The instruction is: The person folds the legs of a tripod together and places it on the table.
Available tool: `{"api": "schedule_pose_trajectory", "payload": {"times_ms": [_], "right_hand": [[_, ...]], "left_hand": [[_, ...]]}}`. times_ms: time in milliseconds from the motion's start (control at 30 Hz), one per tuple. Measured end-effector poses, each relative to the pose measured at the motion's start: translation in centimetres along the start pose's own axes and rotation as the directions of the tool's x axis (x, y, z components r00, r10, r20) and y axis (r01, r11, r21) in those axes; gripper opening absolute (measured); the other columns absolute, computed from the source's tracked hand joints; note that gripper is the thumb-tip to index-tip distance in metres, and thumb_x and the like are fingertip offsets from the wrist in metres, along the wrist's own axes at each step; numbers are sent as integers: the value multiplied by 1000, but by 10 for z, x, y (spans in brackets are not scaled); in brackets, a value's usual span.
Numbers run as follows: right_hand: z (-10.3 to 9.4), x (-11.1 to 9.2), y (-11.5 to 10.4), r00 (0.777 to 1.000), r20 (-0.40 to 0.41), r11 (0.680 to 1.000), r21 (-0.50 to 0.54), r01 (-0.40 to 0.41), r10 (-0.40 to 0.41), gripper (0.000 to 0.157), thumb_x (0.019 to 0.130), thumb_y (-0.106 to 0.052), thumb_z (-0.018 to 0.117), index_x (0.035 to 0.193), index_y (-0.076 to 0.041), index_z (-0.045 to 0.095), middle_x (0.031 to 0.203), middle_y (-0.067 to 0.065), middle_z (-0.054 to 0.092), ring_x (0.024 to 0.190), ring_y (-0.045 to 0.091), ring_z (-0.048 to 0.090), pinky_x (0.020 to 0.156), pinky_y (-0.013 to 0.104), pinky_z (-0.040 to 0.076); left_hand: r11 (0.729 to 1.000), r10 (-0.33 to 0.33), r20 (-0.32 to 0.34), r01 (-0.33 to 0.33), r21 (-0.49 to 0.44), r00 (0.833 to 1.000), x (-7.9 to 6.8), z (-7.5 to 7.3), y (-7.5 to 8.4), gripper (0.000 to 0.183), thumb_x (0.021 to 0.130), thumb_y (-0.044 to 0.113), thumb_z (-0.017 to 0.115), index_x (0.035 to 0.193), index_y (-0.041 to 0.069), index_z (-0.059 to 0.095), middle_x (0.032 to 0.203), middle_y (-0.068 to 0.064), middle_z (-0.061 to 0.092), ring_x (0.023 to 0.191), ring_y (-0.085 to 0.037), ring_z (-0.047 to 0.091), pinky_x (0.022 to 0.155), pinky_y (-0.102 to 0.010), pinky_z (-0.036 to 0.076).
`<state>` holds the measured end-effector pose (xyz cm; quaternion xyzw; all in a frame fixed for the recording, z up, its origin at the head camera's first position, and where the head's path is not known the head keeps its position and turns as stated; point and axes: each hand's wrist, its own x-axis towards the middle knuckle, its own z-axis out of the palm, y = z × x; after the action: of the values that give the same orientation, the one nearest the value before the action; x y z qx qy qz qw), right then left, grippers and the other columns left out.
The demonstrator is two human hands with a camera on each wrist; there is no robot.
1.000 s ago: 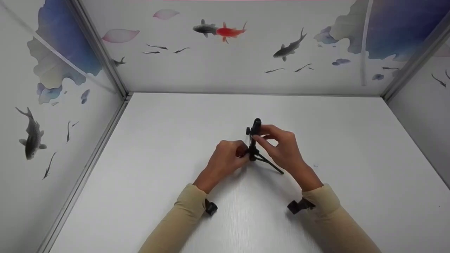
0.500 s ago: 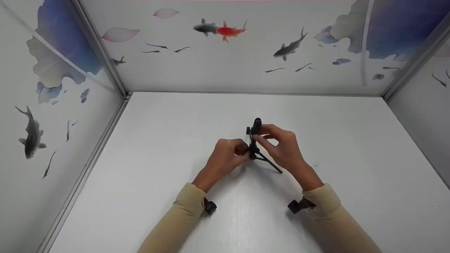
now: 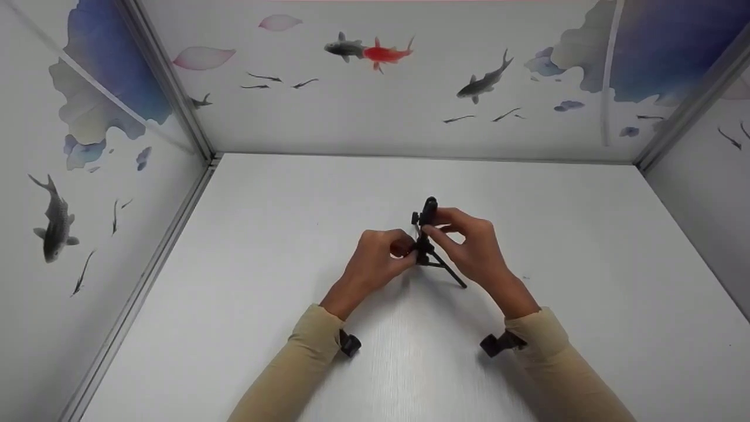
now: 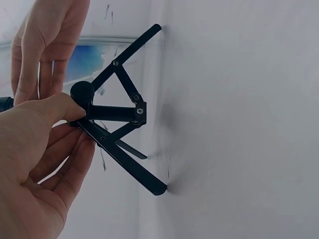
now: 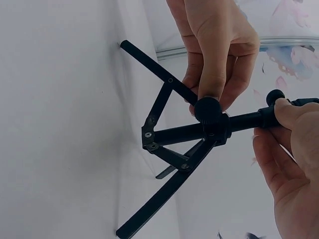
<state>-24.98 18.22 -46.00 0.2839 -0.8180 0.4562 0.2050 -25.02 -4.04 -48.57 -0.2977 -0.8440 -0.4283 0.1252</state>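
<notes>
A small black tripod (image 3: 423, 249) stands in front of me with its legs spread and its braces folded out. My left hand (image 3: 374, 258) pinches it low, at the collar where the legs meet. In the right wrist view, those fingers are by a leg top and the round knob (image 5: 208, 109). Higher up, my right hand (image 3: 476, 243) holds the upper column (image 5: 246, 122) between thumb and fingers, just below a smaller knob (image 5: 275, 97). The left wrist view shows the leg tips close to the white table, with the central tube (image 4: 117, 113) between the legs.
The white table (image 3: 263, 205) is bounded by white panels (image 3: 398, 111) printed with fish and petals. Metal framing (image 3: 176, 76) runs along the left corner. A black wrist camera (image 3: 350, 344) sits at the left cuff, another (image 3: 495, 344) at the right.
The front leg's tip has drifted slightly left and up in the head view. My left hand has shifted up a little; my right hand stays nearly still on the column.
</notes>
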Motion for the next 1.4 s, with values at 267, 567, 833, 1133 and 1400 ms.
{"api": "schedule_pose_trajectory", "payload": {"times_ms": [267,567,833,1133,1400], "right_hand": [[0,-1,2,1000,-4,1000,1,1,-1,29,100,-17,79,129,-20,77,120,-9,81,106,11,79,90,30,66],[0,-1,1,1000,-5,1000,6,4,-4,29,100,-16,79,129,-19,77,120,-8,81,106,11,79,89,30,66],[-1,0,1,1000,-5,1000,11,15,-15,29,101,-16,78,130,-18,76,120,-8,81,106,12,80,89,31,67],[-2,-1,1,1000,-9,1000,8,9,-9,30,100,-17,79,130,-19,76,120,-8,81,107,12,80,89,30,67],[-4,-2,2,1000,-6,1000,14,8,-8,30,100,-16,79,130,-19,76,120,-7,81,107,13,79,90,30,66]], "left_hand": [[1000,-8,6,8,-24,1000,0,0,0,5,95,10,80,99,9,82,90,0,84,81,-7,77,77,-26,65],[1000,14,-11,-14,-22,1000,0,0,1,4,95,10,80,99,8,82,91,-1,84,81,-8,77,76,-25,65],[999,20,-37,-21,-43,999,0,0,3,6,96,9,80,101,8,81,92,-1,84,83,-8,79,78,-21,64],[998,29,-50,-32,-60,998,1,2,2,6,96,8,80,102,8,81,92,-1,84,84,-8,78,79,-23,65],[997,44,-60,-48,-68,997,0,3,3,7,97,9,80,104,9,81,94,0,84,86,-7,79,81,-24,65]]}}
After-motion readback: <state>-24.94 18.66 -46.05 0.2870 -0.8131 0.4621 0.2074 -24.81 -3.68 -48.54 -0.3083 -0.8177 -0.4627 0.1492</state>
